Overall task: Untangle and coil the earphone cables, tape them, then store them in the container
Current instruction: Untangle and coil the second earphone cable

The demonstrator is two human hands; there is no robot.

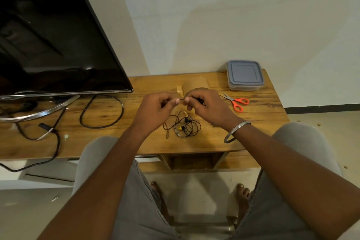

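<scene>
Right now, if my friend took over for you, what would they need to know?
Left hand and right hand: both pinch a stretch of earphone cable above the desk.
Rest of the earphone cables: a loose tangle on the desk, below the hands.
Brown tape roll: behind the hands. Orange-handled scissors: to the right.
Lidded container: far right corner, lid on.
Done: nothing coiled yet.
Left: untangle, coil, tape, store.
</scene>
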